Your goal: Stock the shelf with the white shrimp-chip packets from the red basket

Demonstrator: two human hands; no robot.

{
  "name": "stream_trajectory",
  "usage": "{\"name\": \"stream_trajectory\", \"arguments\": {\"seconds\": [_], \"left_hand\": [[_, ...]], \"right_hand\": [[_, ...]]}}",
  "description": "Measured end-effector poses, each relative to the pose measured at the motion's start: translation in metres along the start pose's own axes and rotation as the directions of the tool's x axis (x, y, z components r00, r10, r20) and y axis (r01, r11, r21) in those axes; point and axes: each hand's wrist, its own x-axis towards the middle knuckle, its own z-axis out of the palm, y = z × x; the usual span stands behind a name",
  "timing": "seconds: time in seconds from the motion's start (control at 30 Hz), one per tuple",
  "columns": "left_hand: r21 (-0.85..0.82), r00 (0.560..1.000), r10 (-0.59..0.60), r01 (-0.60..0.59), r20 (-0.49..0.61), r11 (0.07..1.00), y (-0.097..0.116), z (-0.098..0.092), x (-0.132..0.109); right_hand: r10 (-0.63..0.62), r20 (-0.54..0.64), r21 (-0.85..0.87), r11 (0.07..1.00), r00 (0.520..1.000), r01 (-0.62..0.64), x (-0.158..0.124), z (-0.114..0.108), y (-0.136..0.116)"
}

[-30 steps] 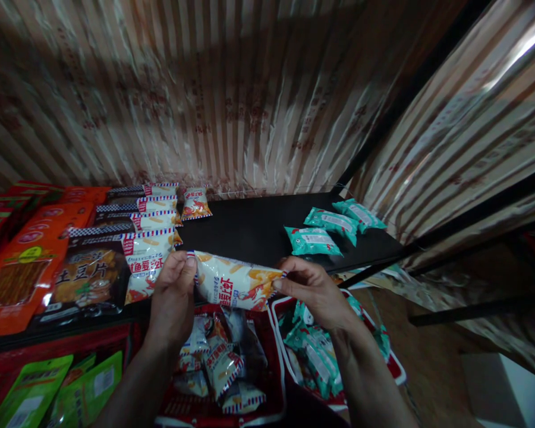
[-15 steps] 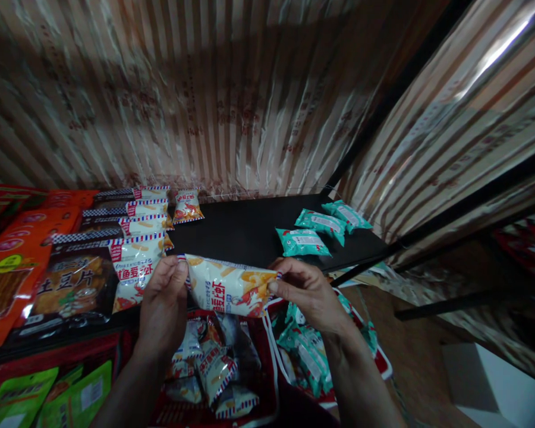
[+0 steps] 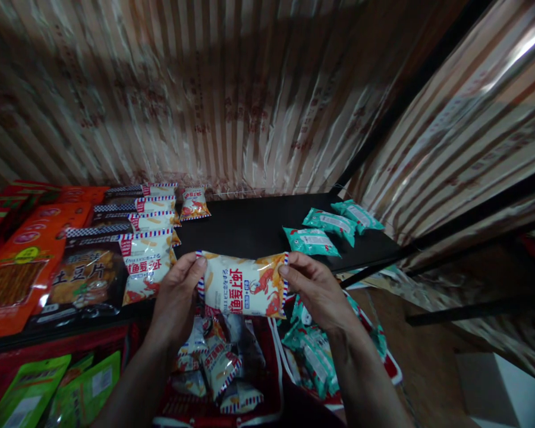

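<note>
Shelf (image 3: 241,235); one packet (image 3: 241,286) in two hands (image 3: 177,297)

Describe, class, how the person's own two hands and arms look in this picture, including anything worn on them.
The left hand and right hand are bare, without gloves. The left forearm and right forearm are uncovered to the picture's edge, with no sleeve showing. No watch, bracelet or marking is visible; some fingers are hidden.
</note>
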Motion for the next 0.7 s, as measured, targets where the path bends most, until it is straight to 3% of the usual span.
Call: {"name": "stream_trajectory", "arguments": {"seconds": [0.27,0.43,0.57,0.7], "left_hand": [[-0.043,0.988,0.144,-0.142,0.055,0.989,-0.006,-0.008,0.002],[-0.058,0.955,0.281,-0.277,0.097,0.959,-0.002,-0.015,-0.002],[0.034,0.922,0.381,-0.384,0.066,0.923,0.002,-0.016,-0.008],[0.036,0.928,0.370,-0.371,0.036,0.928,0.003,-0.013,-0.009]], "right_hand": [[-0.120,-0.045,-0.048,0.992,0.992,0.118,-0.006,0.001,-0.009],[-0.178,-0.018,-0.103,0.979,0.984,0.175,-0.016,-0.005,-0.018],[-0.328,-0.009,-0.203,0.926,0.945,0.319,-0.024,-0.002,-0.025],[-0.457,0.044,-0.324,0.835,0.889,0.445,-0.031,0.007,-0.030]]}}
